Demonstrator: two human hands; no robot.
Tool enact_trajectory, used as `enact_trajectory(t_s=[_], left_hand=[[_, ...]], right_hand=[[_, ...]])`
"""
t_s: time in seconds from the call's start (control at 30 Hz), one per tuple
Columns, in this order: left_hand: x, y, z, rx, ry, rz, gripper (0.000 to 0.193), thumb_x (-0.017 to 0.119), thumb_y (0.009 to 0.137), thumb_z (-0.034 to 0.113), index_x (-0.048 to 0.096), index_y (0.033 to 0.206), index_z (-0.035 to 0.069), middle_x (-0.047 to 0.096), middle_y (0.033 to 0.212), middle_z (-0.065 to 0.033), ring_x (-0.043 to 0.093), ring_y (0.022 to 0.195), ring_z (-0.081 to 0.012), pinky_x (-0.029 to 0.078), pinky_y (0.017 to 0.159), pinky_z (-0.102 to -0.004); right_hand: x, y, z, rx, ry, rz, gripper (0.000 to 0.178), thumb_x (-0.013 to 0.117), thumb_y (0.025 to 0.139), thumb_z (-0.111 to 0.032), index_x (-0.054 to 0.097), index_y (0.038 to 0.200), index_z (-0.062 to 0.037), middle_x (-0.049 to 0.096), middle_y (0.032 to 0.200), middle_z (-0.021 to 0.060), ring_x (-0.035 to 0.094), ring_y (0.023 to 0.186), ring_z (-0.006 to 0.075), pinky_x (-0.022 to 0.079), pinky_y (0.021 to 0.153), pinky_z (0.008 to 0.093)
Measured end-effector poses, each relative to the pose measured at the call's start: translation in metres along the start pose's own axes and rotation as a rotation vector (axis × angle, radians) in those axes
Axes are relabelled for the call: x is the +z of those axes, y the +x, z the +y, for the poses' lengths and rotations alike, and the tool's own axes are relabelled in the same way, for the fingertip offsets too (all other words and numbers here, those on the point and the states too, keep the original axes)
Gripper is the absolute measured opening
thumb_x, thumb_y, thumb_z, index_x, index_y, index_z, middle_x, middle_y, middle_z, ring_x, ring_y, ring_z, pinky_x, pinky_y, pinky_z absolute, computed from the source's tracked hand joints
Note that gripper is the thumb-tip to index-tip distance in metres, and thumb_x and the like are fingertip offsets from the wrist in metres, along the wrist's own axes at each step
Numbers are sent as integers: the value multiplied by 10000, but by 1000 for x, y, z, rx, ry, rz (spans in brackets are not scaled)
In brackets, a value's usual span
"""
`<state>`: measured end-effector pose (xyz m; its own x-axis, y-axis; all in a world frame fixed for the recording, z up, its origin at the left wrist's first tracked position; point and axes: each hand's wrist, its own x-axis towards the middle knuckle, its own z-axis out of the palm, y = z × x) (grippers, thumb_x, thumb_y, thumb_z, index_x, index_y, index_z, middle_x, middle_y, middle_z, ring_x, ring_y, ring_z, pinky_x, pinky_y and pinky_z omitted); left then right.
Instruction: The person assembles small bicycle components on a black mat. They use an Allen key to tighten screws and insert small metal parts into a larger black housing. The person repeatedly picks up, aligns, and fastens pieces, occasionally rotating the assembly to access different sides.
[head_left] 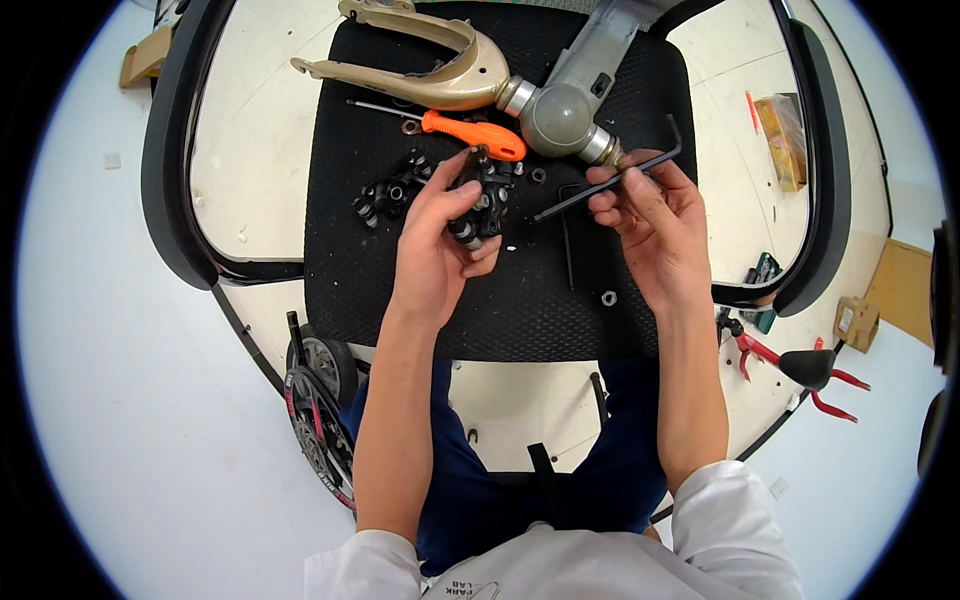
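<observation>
My left hand [443, 228] is closed round a black brake caliper [486, 200] with silver bolts, held above the black mesh chair seat [480, 320]. Between the thumb and fingers of my right hand [655, 225] is a dark hex key [610, 186], its short bent end up at the right and its long tip pointing left toward the caliper, apart from it. Another similar black caliper [392, 188] lies on the seat left of my left hand. A second hex key [568, 240] rests between my hands, and a hex nut [609, 298] lies below my right hand.
Across the seat's far part lie a beige bicycle fork [455, 75], a grey frame piece with a round joint [558, 118] and an orange-handled screwdriver [470, 134]. Armrests [180, 150] flank the seat. A wheel [325, 400] stands at lower left; a red-and-black stand [790, 362] is at right.
</observation>
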<state>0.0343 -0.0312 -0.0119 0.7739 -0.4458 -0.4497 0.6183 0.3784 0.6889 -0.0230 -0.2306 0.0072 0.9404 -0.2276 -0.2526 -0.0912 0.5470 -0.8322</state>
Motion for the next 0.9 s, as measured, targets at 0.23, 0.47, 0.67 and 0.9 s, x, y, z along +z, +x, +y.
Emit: enact_trajectory(t_s=[0.23,0.47,0.67,0.9], left_hand=[[9,3,-11,-88,21,-61,523,465,919,242,378,1382,14,565,883,-121,432,529,-113,266,423,-231],[17,8,-12,-104,-32,-84,494,468,933,268,397,1362,32,552,859,-96,430,531,-108,265,415,-221],[21,9,-17,-72,10,-70,608,535,921,293,328,1412,0,512,780,-31,453,527,-75,271,421,-223],[22,10,-18,4,5,-69,601,515,959,311,293,1427,8,522,806,-35,457,544,-65,286,432,-204]], right_hand=[[7,-3,4,-137,-102,-8,125,554,942,-10,558,1055,43,678,1003,221,702,851,240,596,754,322],[9,-3,3,-211,-200,2,127,573,924,19,563,1042,63,680,994,217,700,863,231,594,766,317],[15,-3,6,-146,-281,-20,93,621,900,12,607,951,89,688,938,199,705,834,227,597,750,312],[12,2,17,-116,-260,21,158,663,889,-40,604,950,94,692,953,200,707,814,220,599,700,282]])
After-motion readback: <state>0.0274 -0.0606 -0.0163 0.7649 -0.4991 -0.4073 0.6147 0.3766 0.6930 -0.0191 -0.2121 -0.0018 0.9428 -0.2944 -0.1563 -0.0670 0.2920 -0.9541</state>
